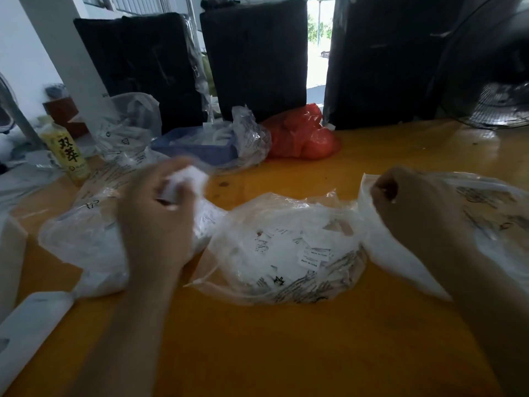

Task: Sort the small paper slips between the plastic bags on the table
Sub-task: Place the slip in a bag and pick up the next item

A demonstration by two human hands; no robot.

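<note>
Left of the middle bag (286, 253), the left hand (160, 213) clenched a wad of slips (186, 181) above the left bag (86, 247), likely to drop them in. Right of it, the right hand (406, 207) pinched the right bag (486, 224) rim, holding it open on the tabletop (286, 353).

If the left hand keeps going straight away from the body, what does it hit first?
Probably the blue tray wrapped in clear plastic, just beyond the left hand, which grips a wad of slips. Depth is unclear.
</note>
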